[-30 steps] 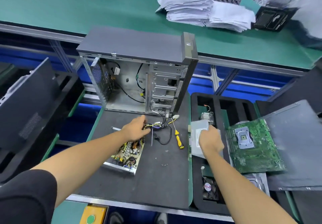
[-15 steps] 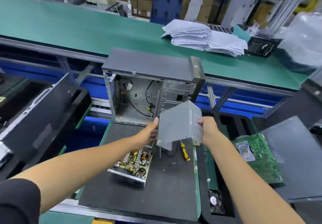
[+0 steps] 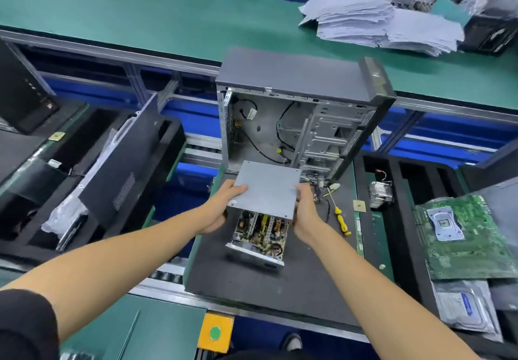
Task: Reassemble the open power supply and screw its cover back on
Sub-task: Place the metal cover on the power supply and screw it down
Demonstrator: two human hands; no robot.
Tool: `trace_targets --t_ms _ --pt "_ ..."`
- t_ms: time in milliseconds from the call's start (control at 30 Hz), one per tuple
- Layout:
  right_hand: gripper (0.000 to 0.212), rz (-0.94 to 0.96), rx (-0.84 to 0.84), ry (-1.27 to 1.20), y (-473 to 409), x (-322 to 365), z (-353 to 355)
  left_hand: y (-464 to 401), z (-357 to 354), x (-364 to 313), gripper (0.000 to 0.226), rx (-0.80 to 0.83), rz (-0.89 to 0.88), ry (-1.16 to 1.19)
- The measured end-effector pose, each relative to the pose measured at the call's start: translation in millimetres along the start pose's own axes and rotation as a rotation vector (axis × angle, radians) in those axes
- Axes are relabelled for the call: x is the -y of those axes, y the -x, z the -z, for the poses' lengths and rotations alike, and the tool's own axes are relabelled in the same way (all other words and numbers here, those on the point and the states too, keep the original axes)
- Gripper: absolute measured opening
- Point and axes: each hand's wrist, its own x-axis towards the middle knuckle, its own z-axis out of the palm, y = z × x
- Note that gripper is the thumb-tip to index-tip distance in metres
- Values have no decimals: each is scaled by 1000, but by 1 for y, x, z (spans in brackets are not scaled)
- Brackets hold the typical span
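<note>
The open power supply (image 3: 259, 235) lies on the black mat (image 3: 280, 284), its circuit board with yellow and black parts showing. The grey metal cover (image 3: 266, 188) hovers flat over the supply's far half. My left hand (image 3: 221, 208) grips the cover's left edge and my right hand (image 3: 304, 209) grips its right edge. The supply's cable bundle (image 3: 318, 191) trails to the right, partly hidden by my right hand. A yellow-handled screwdriver (image 3: 340, 218) lies on the mat right of my right hand.
An open PC case (image 3: 294, 124) stands just behind the cover. A green motherboard (image 3: 465, 236) and a heatsink (image 3: 379, 194) rest in the black foam tray at right. A dark side panel (image 3: 120, 169) leans at left. Paper stacks (image 3: 378, 23) sit on the far green bench.
The cover went from the right tray, up in front of the case held on edge, then down flat over the power supply. My left hand left the cables and took the cover's left edge.
</note>
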Motion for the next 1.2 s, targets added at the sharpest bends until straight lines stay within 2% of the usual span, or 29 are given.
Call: trace_targets --t_ms 100,133,300,467,600,867,1033,1200 --pt "79 -55 -105 135 0 -17 -2 4 4 8 74 30 22 -36" --pt "87 -74 -117 193 0 -22 1 6 3 10 74 41 29 -52" --pt "87 -105 -83 271 0 -38 11 12 6 20 72 34 39 -110" --pt "72 -26 -107 278 -7 -49 21 15 13 35 72 15 38 -137" --pt "76 -50 -46 294 2 -47 25 17 17 36 73 17 23 -155" --pt "69 -91 -3 308 1 -58 34 24 20 38 74 40 21 -192" --pt "85 -49 22 350 -1 -57 42 23 19 41 81 30 50 -282" --pt "88 -78 41 356 1 -59 37 21 21 44 70 21 72 -286"
